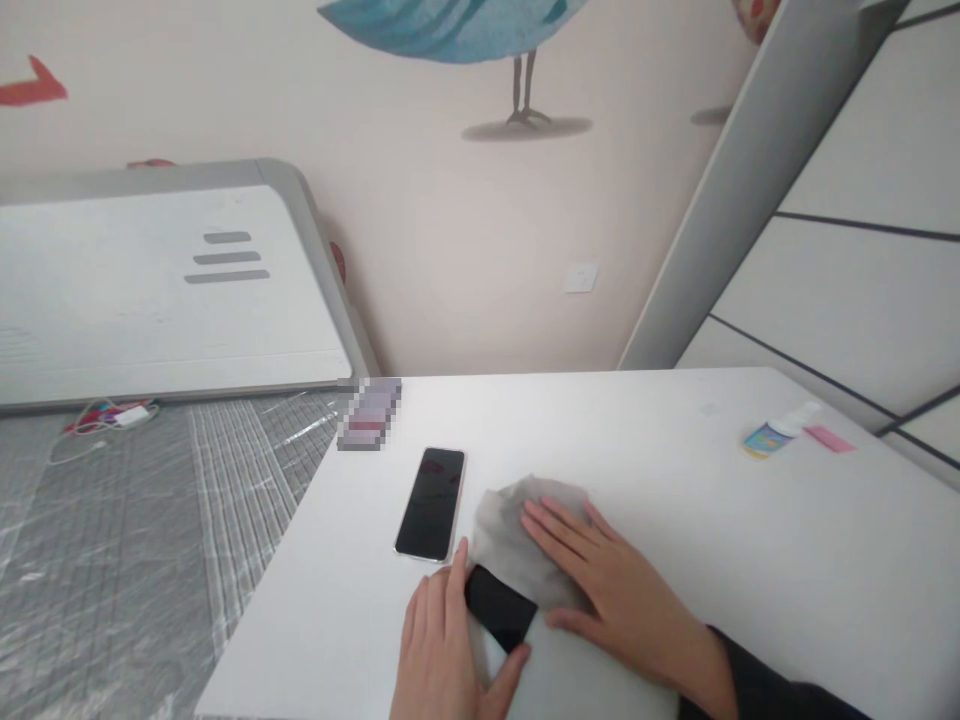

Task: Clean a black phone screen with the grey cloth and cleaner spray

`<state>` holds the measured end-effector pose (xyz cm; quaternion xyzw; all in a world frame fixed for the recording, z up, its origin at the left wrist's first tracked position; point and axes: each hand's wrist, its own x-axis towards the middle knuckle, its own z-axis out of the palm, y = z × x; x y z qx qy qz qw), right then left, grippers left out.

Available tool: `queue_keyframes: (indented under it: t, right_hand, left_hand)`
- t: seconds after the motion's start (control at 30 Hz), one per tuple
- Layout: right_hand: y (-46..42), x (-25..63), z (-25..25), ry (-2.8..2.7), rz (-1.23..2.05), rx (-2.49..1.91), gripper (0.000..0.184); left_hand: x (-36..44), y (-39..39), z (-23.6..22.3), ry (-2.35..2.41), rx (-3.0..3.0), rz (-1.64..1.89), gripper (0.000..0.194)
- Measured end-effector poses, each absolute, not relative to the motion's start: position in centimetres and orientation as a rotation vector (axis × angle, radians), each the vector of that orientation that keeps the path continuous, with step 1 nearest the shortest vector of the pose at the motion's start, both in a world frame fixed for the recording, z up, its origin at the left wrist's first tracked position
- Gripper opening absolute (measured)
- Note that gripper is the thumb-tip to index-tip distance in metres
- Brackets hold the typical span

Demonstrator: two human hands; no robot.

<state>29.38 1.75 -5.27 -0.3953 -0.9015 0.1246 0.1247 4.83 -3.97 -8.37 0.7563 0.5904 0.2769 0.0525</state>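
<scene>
Nearest you, your left hand (441, 645) was curled with the thumb raised, its fingers against the left end of a black rectangular slab (500, 607); I can't tell whether it was gripping. Your right hand (611, 585) lay spread, fingers apart, pressing down on a grey cloth (521, 530). The slab lay between your hands, its upper edge under the cloth. Just beyond your left hand, a black-screened smartphone (430, 505) lay apart from the cloth on the white table (600, 420), and a pixelated, blurred object (369, 413) sat at the far corner. Well to the right stood a small spray bottle (780, 432) beside a pink strip (829, 438). Off the table's left edge, a white cable (112, 418) lay on a plastic-covered mattress (135, 540), against a painted bird wall (450, 200)
</scene>
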Motion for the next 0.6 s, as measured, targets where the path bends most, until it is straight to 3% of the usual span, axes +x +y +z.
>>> queue_keyframes:
  t: [0.2,0.4,0.6]
  right_hand:
    - [1.3,29.3,-5.9,-2.608,0.166,-1.126,0.105]
    - [0.0,28.2,-5.6,-2.516,-0.043,-1.172,0.107]
    - [-0.6,25.9,-4.3,-2.546,-0.190,-0.992,0.108]
  left_hand:
    - [4.8,-4.2,-8.0,1.668,2.008,0.942,0.094]
    - [5.1,-4.9,-8.4,1.654,1.600,1.088,0.077]
    - [4.6,-4.7,-7.6,1.568,1.883,0.916,0.028]
